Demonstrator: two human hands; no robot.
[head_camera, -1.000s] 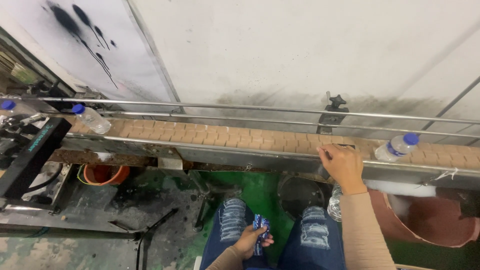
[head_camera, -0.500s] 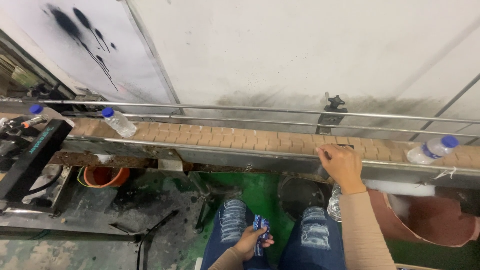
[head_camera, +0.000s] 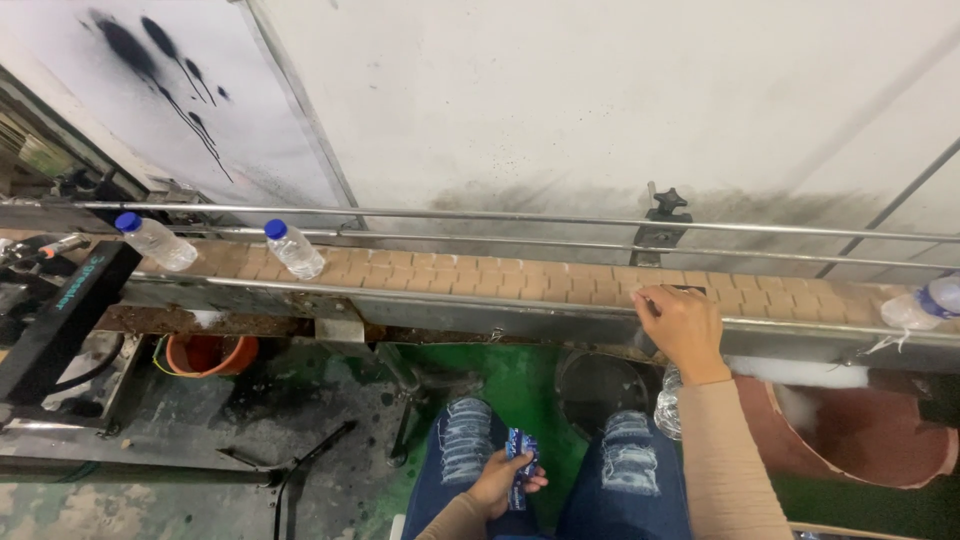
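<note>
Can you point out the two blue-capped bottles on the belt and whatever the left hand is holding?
Nearer bottle (head_camera: 296, 249), head view, its clear body.
Farther bottle (head_camera: 157, 242), head view, its clear body.
Blue label bundle (head_camera: 517, 468), head view, its middle, in left hand (head_camera: 497, 482).

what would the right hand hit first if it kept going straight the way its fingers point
The right hand rests on the near edge of the conveyor belt, fingers pointing across it toward the wall. Going straight on, it would probably meet the far guide rail first; the belt there looks bare, though depth is unclear.

Stained white wall (head_camera: 560, 110), grimy green-painted floor (head_camera: 520, 375).
</note>
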